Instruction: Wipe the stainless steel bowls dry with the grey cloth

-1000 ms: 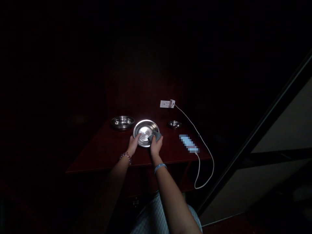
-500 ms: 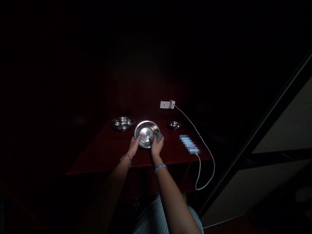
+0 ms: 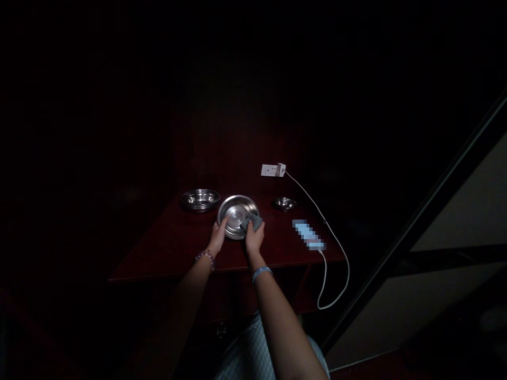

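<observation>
A shiny steel bowl (image 3: 236, 203) is held tilted toward me above the dark red table (image 3: 158, 258). My left hand (image 3: 216, 237) grips its left rim, thumb inside and fingers hidden behind. My right hand (image 3: 254, 238) is closed on a grey cloth (image 3: 252, 221) and presses it against the lower right inside of the bowl. Further back on the left stand more steel bowls (image 3: 200, 200), which look stacked. To the right sits a small steel bowl (image 3: 284, 203).
On the table's right lies a phone-like device (image 3: 309, 235), its screen blurred out. A white cable (image 3: 347, 264) runs from it, hanging past the table edge, up to a charger in the wall socket (image 3: 271, 170). A pale panel with a dark frame (image 3: 455, 211) stands at the right.
The cloth in my right hand has shifted slightly left along the inside of the bowl. My left hand keeps its hold on the rim, and the other bowls stay in place.
</observation>
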Available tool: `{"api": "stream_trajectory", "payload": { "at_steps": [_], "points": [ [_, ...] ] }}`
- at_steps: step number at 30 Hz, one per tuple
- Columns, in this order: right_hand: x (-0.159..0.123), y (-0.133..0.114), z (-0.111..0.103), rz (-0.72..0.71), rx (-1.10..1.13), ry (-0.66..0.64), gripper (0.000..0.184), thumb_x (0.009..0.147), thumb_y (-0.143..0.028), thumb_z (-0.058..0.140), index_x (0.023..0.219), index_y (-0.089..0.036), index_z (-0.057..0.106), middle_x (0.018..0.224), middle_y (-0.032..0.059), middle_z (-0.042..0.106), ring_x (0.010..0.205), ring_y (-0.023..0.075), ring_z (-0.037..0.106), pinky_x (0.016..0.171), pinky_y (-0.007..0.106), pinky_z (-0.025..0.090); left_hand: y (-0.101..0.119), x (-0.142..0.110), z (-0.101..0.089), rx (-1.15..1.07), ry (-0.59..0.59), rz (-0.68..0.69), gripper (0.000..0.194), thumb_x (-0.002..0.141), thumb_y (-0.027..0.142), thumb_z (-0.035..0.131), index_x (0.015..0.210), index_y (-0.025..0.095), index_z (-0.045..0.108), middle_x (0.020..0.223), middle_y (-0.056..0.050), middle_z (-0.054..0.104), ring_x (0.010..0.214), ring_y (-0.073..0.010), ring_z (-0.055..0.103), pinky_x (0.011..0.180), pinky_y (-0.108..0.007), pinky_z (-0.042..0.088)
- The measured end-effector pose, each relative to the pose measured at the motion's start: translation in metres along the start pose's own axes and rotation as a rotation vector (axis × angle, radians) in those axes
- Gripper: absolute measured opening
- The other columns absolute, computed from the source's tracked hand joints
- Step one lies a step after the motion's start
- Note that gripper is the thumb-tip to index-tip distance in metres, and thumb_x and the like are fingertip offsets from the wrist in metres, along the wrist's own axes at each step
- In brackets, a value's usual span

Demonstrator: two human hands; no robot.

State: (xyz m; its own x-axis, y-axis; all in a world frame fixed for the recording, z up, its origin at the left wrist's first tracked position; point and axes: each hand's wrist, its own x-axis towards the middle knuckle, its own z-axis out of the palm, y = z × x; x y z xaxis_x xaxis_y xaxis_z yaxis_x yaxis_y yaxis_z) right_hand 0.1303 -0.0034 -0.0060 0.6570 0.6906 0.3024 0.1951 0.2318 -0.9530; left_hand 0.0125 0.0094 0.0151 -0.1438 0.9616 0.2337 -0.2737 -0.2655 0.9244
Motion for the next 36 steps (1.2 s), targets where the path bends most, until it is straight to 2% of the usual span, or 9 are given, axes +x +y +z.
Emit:
{"api": "stream_trajectory", "payload": {
  "at_steps": [7, 14, 36],
  "points": [
    [0.0003, 0.0014, 0.0006, -0.011, -0.010, -0.005, 0.031, 0.086, -0.041, 0.056, 0.108, -0.019, 0.056, 0.107, 0.0133, 0.072, 0.099, 0.0270, 0.070, 0.086, 0.036, 0.052, -0.0016, 0.0026, -0.0013, 0.009, 0.022, -0.024, 0.035, 0.086, 0.039, 0.063, 0.110, 0.015, 0.071, 0.123, -0.013, 0.072, 0.125, -0.0262, 0.062, 0.112, -0.040, 0.042],
    [0.0010, 0.0035, 0.0019, -0.020, -0.007, 0.013, 0.029, 0.086, -0.041, 0.058, 0.107, -0.020, 0.057, 0.103, 0.0111, 0.073, 0.093, 0.0254, 0.070, 0.084, 0.035, 0.053, -0.0020, 0.0027, -0.0021, 0.030, 0.025, -0.039, 0.032, 0.087, 0.038, 0.063, 0.106, 0.015, 0.072, 0.119, -0.013, 0.074, 0.122, -0.0274, 0.063, 0.111, -0.040, 0.044],
    [0.0008, 0.0018, 0.0006, -0.003, -0.021, -0.015, 0.030, 0.086, -0.040, 0.057, 0.107, -0.020, 0.056, 0.104, 0.0123, 0.072, 0.095, 0.0268, 0.070, 0.086, 0.036, 0.052, -0.0020, 0.0025, -0.0024, 0.053, 0.025, -0.036, 0.030, 0.087, 0.035, 0.062, 0.105, 0.014, 0.072, 0.117, -0.013, 0.074, 0.118, -0.0277, 0.065, 0.110, -0.040, 0.044]
  ]
}}
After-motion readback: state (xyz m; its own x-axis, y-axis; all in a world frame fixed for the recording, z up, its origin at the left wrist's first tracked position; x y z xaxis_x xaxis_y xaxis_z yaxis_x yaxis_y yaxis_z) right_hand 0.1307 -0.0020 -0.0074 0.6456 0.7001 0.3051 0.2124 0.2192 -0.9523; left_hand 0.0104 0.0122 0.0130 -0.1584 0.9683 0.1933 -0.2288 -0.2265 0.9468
